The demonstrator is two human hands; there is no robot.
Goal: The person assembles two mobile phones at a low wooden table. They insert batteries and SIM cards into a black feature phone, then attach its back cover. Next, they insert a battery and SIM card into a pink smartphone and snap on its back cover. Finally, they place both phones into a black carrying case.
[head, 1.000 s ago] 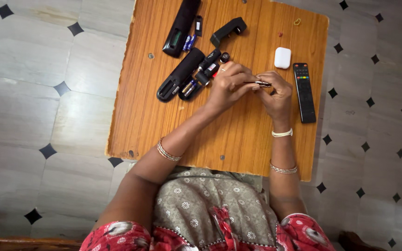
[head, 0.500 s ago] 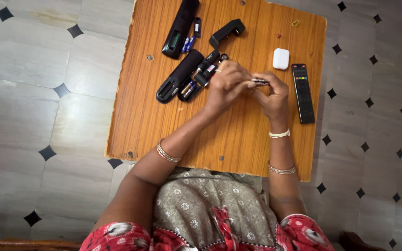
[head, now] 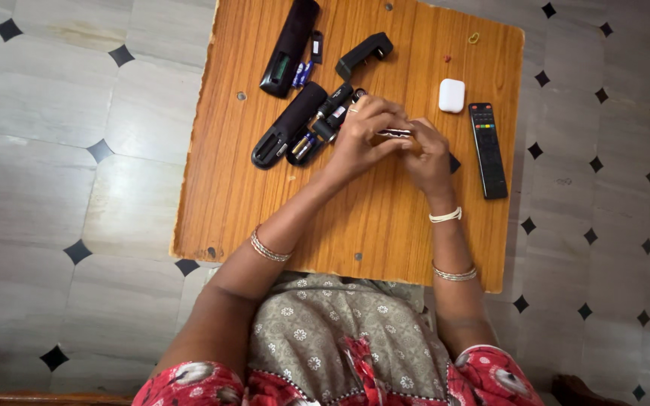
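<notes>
Both hands meeting over table [head: 385,225] centre. Left hand [head: 360,135] and right hand [head: 426,154] pinching small battery-like cell [head: 396,133] between fingertips. Advising: keeping cell level, gripping ends lightly, working clear of remotes [head: 289,126] lying far-left.

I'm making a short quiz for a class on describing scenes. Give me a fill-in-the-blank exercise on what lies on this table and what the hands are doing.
1. Both hands, the left hand and right hand, hold one small ____ object between them.
2. The small rounded case on the wooden table is ____ in colour.
3. The black remote control with coloured buttons lies to the ____ of the right hand.

Missing words: metallic; white; right
</notes>
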